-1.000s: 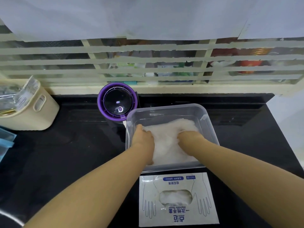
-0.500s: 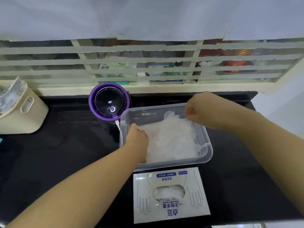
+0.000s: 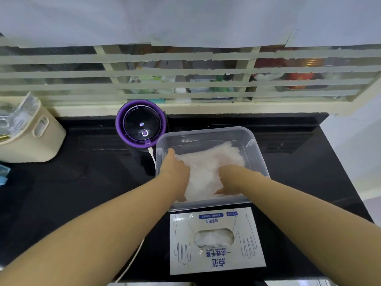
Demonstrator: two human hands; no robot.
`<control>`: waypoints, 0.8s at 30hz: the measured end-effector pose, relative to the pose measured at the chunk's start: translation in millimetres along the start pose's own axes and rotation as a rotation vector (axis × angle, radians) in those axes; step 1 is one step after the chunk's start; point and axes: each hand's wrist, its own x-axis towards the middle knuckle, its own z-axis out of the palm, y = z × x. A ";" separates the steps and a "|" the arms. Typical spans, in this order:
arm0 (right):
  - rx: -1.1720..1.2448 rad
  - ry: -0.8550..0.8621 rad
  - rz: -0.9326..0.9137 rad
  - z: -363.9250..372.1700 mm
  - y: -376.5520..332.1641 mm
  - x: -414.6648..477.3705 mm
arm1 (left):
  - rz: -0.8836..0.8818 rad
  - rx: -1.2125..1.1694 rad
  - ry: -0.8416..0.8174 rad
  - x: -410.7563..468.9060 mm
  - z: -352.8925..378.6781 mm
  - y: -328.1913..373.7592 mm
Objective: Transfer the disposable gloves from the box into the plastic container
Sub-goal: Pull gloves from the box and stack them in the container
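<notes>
Disposable gloves (image 3: pixel 208 168), thin, crinkly and milky-translucent, lie in a loose heap inside the plastic container (image 3: pixel 206 131) at the centre of the frame. More of them show through the oval opening of the box (image 3: pixel 216 263).

At far left stands a smooth beige bin (image 3: pixel 31 141) with a slot handle. Right of it sits a round purple-rimmed device (image 3: pixel 141 125) with a glossy black dome, and a white cable (image 3: pixel 132 263) trails from it over the shiny black surface (image 3: pixel 82 182). The left hand (image 3: pixel 175 169) presses on the heap's left side, one finger stretched towards the container's wall. The container is clear, rectangular and round-cornered. The right hand (image 3: pixel 228 178) rests on the heap's right side with its fingers sunk into the gloves, so I cannot tell whether it grips them. The flat printed cardboard box lies just below the container.

Half a second ago the right hand was raised over the far right rim, pinching a glove. Now it is down on the heap, while the left hand has stayed put.
</notes>
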 end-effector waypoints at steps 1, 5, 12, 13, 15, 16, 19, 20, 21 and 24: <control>-0.023 -0.010 -0.012 0.6 -0.7 -0.3 | 0.012 0.005 -0.020 -1.7 -1.6 -3.0; 0.071 -0.050 -0.032 -7.7 1.7 -13.4 | 0.073 0.082 -0.133 -5.8 2.5 -11.9; 0.128 0.105 -0.020 -53.7 21.3 -82.7 | 0.085 0.104 -0.170 -15.0 -0.9 -13.5; 0.150 0.152 0.000 -59.1 26.1 -90.0 | 0.087 0.102 -0.161 -16.0 -1.3 -14.2; 0.225 0.272 0.038 -65.7 32.7 -98.0 | 0.092 0.101 -0.154 -18.8 -1.6 -16.9; 0.275 0.343 0.037 -66.1 32.4 -102.1 | 0.095 0.098 -0.144 -21.3 -2.7 -17.9; 0.365 0.462 -0.078 -63.4 15.0 -108.5 | 0.114 0.058 -0.090 -28.3 -5.7 -23.8; 0.371 0.460 -0.146 -61.0 5.6 -110.5 | 0.121 0.025 -0.062 -32.3 -7.1 -26.4; 0.378 0.441 -0.210 -58.5 -4.2 -112.4 | 0.125 -0.022 -0.028 -36.7 -8.4 -29.4; 0.387 0.331 -0.333 -46.1 -24.1 -121.1 | 0.108 -0.218 0.140 -57.7 -8.2 -37.1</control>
